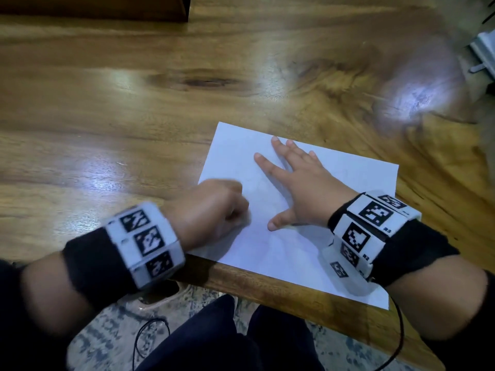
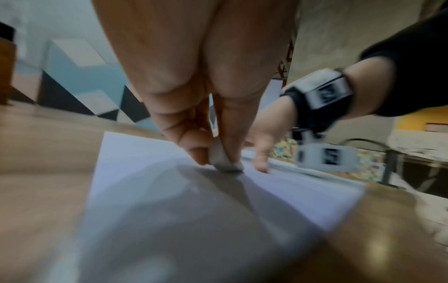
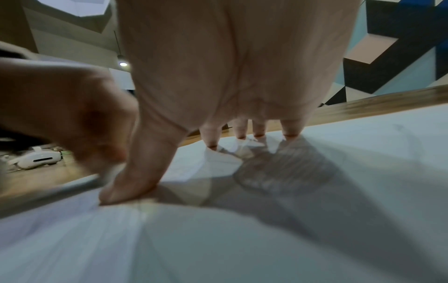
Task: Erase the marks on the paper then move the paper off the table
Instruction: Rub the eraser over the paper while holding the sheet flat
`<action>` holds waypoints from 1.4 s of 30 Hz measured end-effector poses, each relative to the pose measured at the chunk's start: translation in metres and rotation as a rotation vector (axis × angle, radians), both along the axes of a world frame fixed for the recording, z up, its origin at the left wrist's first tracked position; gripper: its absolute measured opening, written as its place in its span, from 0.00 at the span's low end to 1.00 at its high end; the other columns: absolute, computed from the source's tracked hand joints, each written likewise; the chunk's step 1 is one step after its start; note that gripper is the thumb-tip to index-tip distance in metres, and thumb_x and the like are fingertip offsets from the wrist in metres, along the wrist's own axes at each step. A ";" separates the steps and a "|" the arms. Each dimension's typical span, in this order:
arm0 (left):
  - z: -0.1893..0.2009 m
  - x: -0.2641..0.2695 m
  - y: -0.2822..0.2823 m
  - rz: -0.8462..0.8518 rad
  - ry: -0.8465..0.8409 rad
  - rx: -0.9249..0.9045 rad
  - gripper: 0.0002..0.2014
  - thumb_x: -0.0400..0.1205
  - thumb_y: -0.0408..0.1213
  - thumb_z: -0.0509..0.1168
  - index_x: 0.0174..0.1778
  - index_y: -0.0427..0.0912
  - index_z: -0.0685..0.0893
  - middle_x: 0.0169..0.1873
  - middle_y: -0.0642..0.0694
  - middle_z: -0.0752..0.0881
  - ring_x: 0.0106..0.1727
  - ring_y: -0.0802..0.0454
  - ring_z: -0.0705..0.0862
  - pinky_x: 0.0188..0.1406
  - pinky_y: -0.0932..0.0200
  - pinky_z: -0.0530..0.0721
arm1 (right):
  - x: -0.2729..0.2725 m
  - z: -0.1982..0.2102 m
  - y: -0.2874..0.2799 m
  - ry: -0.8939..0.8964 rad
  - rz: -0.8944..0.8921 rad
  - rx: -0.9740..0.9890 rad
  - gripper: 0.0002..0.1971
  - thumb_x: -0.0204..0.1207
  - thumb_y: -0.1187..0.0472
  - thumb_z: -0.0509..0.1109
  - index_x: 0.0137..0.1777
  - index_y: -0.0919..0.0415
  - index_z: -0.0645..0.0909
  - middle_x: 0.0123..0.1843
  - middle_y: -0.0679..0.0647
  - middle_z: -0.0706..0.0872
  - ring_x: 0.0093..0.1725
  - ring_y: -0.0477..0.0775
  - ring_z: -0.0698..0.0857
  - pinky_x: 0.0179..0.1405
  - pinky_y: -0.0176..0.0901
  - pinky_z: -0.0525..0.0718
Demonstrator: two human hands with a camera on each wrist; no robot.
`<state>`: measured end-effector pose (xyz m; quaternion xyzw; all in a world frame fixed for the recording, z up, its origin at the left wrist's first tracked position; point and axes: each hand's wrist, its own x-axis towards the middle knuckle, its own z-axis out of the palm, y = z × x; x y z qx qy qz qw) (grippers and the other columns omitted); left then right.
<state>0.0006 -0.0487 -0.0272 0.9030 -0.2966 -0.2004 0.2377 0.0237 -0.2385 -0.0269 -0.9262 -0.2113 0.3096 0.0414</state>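
Note:
A white sheet of paper [image 1: 270, 253] lies at the near edge of the wooden table [image 1: 134, 116], its near right corner hanging past the edge. My right hand [image 1: 297, 178] lies flat on the paper with fingers spread, pressing it down. My left hand [image 1: 214, 207], blurred by motion, sits at the paper's left side. In the left wrist view my left hand [image 2: 208, 134] pinches a small white eraser [image 2: 224, 160] whose tip touches the paper [image 2: 290, 191]. A faint pencil mark [image 3: 402, 130] shows on the paper [image 3: 242, 239] in the right wrist view.
A dark wooden object [image 1: 93, 6] stands at the table's far left. A white item [image 1: 482, 49] sits at the far right edge. Below the table are my dark-clad legs [image 1: 241, 338], a patterned rug [image 1: 112, 330] and a black cable [image 1: 150, 333].

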 end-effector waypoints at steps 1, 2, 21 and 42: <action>0.001 -0.010 0.005 -0.045 0.071 -0.003 0.08 0.72 0.41 0.65 0.31 0.42 0.85 0.29 0.52 0.75 0.33 0.54 0.79 0.31 0.60 0.73 | 0.000 0.000 0.000 0.001 0.000 0.001 0.61 0.62 0.34 0.75 0.82 0.42 0.33 0.82 0.52 0.25 0.81 0.55 0.29 0.81 0.54 0.35; 0.002 -0.018 0.010 -0.071 0.139 0.003 0.07 0.72 0.41 0.66 0.32 0.43 0.86 0.28 0.54 0.74 0.35 0.56 0.78 0.31 0.64 0.71 | 0.000 0.000 0.000 0.002 0.001 0.004 0.61 0.62 0.34 0.75 0.82 0.42 0.33 0.82 0.52 0.25 0.81 0.55 0.29 0.80 0.54 0.35; 0.008 -0.016 0.009 -0.088 0.146 0.035 0.10 0.73 0.45 0.66 0.36 0.42 0.88 0.36 0.45 0.85 0.39 0.47 0.85 0.38 0.57 0.78 | -0.003 0.001 0.000 0.017 0.040 -0.056 0.72 0.52 0.31 0.78 0.80 0.48 0.26 0.79 0.54 0.20 0.80 0.56 0.25 0.79 0.56 0.32; -0.001 -0.004 -0.016 0.015 -0.003 0.022 0.06 0.75 0.38 0.66 0.34 0.42 0.84 0.34 0.48 0.76 0.40 0.43 0.81 0.36 0.61 0.69 | -0.003 -0.002 -0.002 0.009 0.047 -0.040 0.71 0.53 0.31 0.78 0.80 0.48 0.26 0.80 0.55 0.20 0.80 0.56 0.25 0.80 0.57 0.32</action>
